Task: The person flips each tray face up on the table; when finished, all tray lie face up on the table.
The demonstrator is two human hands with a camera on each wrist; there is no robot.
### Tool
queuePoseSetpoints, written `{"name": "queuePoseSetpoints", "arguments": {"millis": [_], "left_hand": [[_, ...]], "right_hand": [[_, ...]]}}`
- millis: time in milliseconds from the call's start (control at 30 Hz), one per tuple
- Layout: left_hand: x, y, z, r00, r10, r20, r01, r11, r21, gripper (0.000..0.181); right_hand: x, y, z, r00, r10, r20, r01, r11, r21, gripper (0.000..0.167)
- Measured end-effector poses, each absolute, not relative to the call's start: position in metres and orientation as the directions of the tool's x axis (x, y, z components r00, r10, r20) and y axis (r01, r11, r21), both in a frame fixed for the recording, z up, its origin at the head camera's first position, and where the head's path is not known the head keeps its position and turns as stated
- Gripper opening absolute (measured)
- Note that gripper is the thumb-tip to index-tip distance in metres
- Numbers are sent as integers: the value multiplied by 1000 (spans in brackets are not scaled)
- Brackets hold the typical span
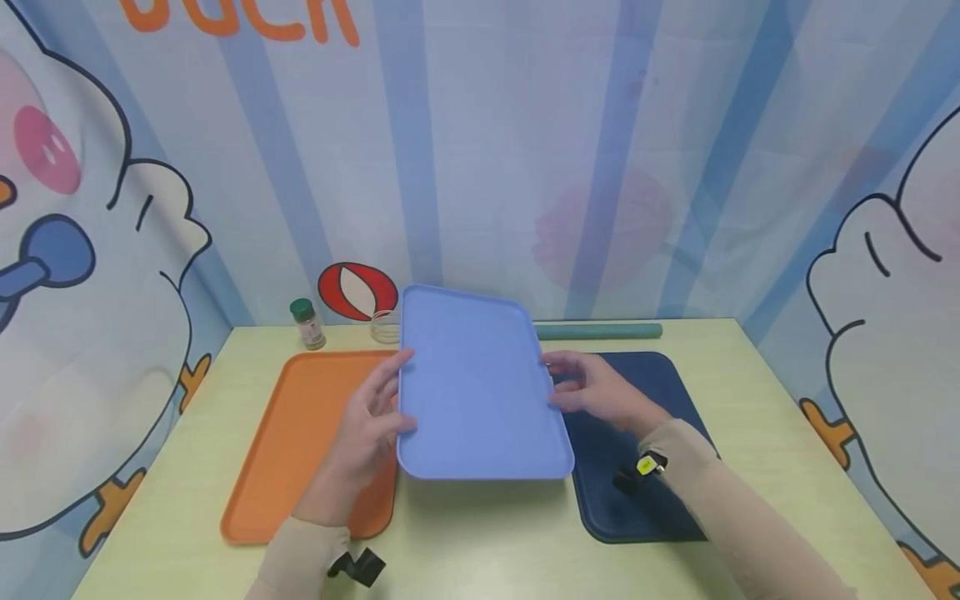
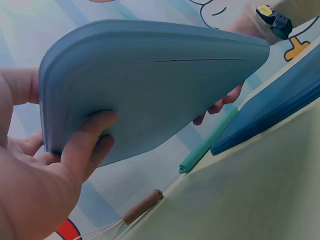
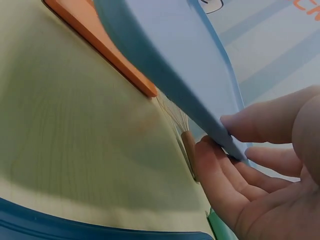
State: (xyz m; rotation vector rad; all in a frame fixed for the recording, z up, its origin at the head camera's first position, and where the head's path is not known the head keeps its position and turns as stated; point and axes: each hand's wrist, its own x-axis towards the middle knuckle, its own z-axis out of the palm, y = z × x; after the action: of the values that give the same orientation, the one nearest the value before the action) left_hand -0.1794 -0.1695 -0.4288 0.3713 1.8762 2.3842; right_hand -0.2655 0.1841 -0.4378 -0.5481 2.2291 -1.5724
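Tray (image 1: 480, 392), light blue, tilts above our pale table (image 1: 480, 550), between an orange tray (image 1: 315, 450) and a navy tray (image 1: 618, 517), before a striped curtain (image 1: 487, 167). Our left hand (image 1: 370, 433) and right hand (image 1: 596, 390) pinch its opposite edges. A whisk (image 2: 143, 206) sits mostly hidden in our head view.

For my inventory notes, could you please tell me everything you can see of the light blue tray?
The light blue tray is a shallow rectangle with rounded corners and a low raised rim, smooth and plastic-looking. Nothing lies in it. It is tilted and held up off the table, between the orange tray and the dark blue tray. The left hand grips one long side, the right hand the other.
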Motion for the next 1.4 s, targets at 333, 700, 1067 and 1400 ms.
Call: {"name": "queuePoseSetpoints", "arguments": {"millis": [333,700,1067,1400], "left_hand": [[-185,-176,-438,-942,292,163,129,-131,983,86],[-185,-180,-439,-937,349,14,53,102,993,85],[-186,-179,-444,-956,281,-89,-17,251,968,73],[-188,-179,-451,-953,272,-131,-18,383,924,73]], "right_hand": [[-259,189,-438,-867,-495,-62,-100,294,-951,72],[-254,193,-439,-890,-451,-70,-96,336,-937,73],[-248,195,-445,-897,-433,-82,-99,378,-921,70],[-245,195,-454,-897,-429,-110,-86,413,-907,72]]}}
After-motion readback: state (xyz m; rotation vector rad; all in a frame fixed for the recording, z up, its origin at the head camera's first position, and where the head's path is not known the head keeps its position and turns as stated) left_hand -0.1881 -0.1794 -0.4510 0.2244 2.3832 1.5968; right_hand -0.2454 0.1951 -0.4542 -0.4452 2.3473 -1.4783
